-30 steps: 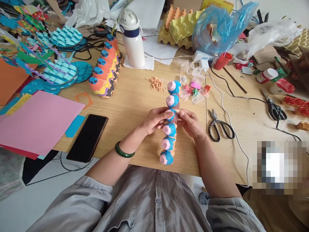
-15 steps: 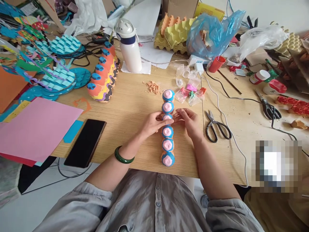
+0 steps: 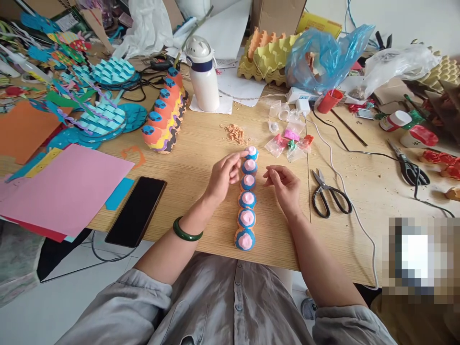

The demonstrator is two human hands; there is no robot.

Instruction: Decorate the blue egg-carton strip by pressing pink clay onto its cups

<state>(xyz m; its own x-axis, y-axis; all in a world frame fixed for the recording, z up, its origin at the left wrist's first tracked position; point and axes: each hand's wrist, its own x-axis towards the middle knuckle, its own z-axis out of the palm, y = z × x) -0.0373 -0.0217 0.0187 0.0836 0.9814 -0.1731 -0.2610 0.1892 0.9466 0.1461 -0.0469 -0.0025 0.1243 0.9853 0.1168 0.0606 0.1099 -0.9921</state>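
Note:
A strip of egg-carton cups (image 3: pixel 246 206), painted blue with a pink, clay-like blob on each cup, stands lengthwise before me on the wooden table. My left hand (image 3: pixel 221 178) is beside its far end. The index finger stretches to the pink blob on the farthest cup (image 3: pixel 252 152) and seems to touch it; the other fingers are loosely bent. Just right of the strip, apart from it, my right hand (image 3: pixel 285 188) rests with fingers curled and thumb against them. Whether something small is between those fingers is hidden.
Black-handled scissors (image 3: pixel 328 194) lie right of my right hand. Small bags of coloured clay (image 3: pixel 289 139) and orange shreds (image 3: pixel 235 133) lie beyond the strip. Leftward are a phone (image 3: pixel 136 211), pink paper (image 3: pixel 68 189), an orange painted carton (image 3: pixel 166 112) and a white bottle (image 3: pixel 203 79).
My left hand has left the strip's middle and moved to its far end, index finger out. My right hand has drawn away to the right. The view has shifted slightly.

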